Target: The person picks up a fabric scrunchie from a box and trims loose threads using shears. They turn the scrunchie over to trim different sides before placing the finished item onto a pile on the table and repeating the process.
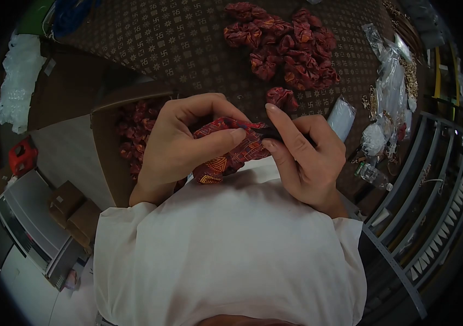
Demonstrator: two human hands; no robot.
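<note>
A red patterned fabric piece (226,148), gathered and printed with yellow and blue motifs, is held in front of my chest. My left hand (190,138) is closed on it, thumb pressed over its upper side and fingers behind. At the fabric's right end, my right hand (306,155) pinches a thin dark piece (266,132) between thumb and forefinger; I cannot tell what this piece is. Just beyond my right fingertips lies a single bunched red fabric piece (282,98) on the brown patterned cloth (188,49).
Farther back on the cloth is a pile of similar red bunched pieces (291,46). An open cardboard box (105,155) at my left holds many more. Clear plastic bags (389,92), a clear bottle (374,176) and a grey metal rack (421,201) are on the right.
</note>
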